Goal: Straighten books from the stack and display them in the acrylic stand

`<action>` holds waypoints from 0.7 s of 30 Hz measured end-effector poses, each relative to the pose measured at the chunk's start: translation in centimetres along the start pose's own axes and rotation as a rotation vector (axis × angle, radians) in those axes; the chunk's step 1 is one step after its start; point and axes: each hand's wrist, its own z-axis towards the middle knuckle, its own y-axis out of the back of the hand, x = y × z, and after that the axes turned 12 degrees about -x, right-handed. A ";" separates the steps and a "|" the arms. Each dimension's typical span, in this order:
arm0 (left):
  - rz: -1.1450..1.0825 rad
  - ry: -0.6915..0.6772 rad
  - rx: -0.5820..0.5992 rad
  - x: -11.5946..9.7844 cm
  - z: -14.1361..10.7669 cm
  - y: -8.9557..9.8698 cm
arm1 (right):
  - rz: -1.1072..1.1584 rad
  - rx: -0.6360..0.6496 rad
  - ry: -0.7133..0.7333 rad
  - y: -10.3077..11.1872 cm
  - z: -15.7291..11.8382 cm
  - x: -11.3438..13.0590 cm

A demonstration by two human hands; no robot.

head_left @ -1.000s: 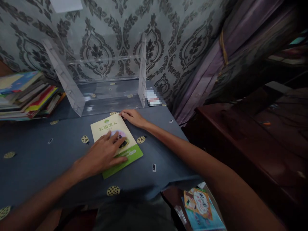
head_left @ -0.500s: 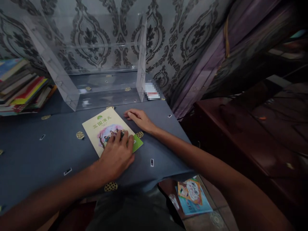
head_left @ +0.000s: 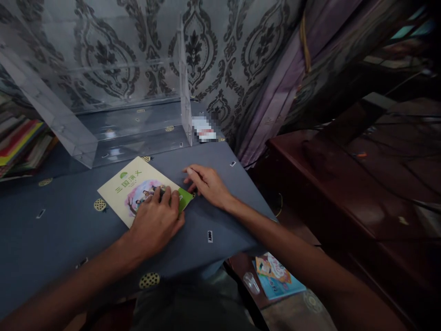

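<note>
A cream and green paperback book [head_left: 113,195] with a picture and Chinese characters on its cover lies flat on the cloth-covered table [head_left: 220,170], turned at an angle. My left hand [head_left: 160,216] rests on the lower part of the cover, fingers slightly apart, hiding part of the picture. Beside the book's green right corner is my right hand [head_left: 210,186], its fingers loosely bent and apart with nothing between them. Whether its fingertips touch the book, I cannot tell.
A clear plastic rack [head_left: 82,142] stands behind the book. To its left is a stack of books [head_left: 20,142]; to its right, a blurred-out item [head_left: 205,131]. Below the table's right side are more books [head_left: 275,278] and a clear plastic object [head_left: 251,282]. Dark red furniture [head_left: 310,179] stands at right.
The view has swung right, so the scene sits further left. My right hand has come nearer to me along the book's edge, to its right corner. My left hand stays on the cover.
</note>
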 end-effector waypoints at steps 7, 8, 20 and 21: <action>0.006 0.009 0.010 -0.1 0.1 0.3 | -0.037 0.037 0.015 0.2 0.0 0.3; 0.007 0.011 0.015 -0.1 0.1 0.4 | -0.037 0.032 0.015 0.1 0.0 0.3; -0.022 0.001 0.047 0.0 0.2 0.8 | -0.027 -0.038 0.061 0.3 -0.1 0.4; -0.026 -0.001 0.045 -0.1 0.2 0.8 | -0.017 -0.053 0.064 0.3 0.0 0.4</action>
